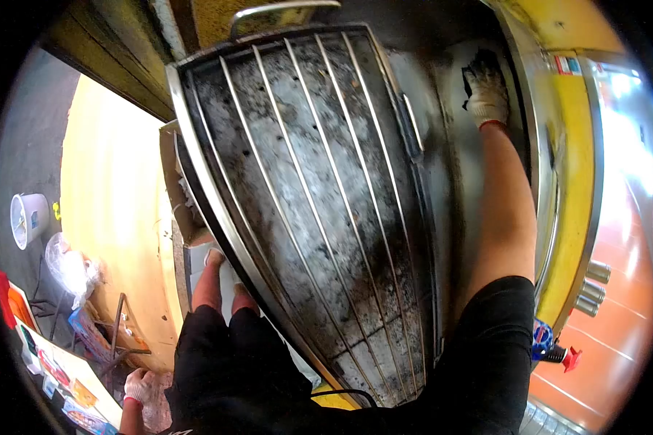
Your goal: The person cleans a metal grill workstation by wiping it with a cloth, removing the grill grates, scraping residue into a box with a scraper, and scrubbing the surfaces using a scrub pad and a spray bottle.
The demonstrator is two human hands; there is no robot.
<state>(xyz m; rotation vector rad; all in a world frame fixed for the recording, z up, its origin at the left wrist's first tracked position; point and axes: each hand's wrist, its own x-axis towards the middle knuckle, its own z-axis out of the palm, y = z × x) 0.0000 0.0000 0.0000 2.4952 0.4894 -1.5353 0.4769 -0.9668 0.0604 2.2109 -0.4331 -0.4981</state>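
Note:
My right hand [489, 98], in a pale knitted glove with blackened fingers, reaches far forward. It presses on the stained metal surface [453, 152] to the right of the grill. A ragged black piece, cloth-like, shows at the edge of its fingers; what exactly it is cannot be made out. Low at the left, my left hand [138, 386] hangs beside my body in a similar glove, its fingers curled and no object visible in them. Between my arms lies a long metal grill rack [315, 196], its bars running over a sooty, ash-grey bed.
A metal handle [286, 9] rises at the rack's far end. Left of my legs are a cardboard box [189, 188], a white bucket [30, 220] and a clear plastic bag [71, 268]. Metal cans [591, 296] and a blue-labelled bottle [542, 341] stand at the right.

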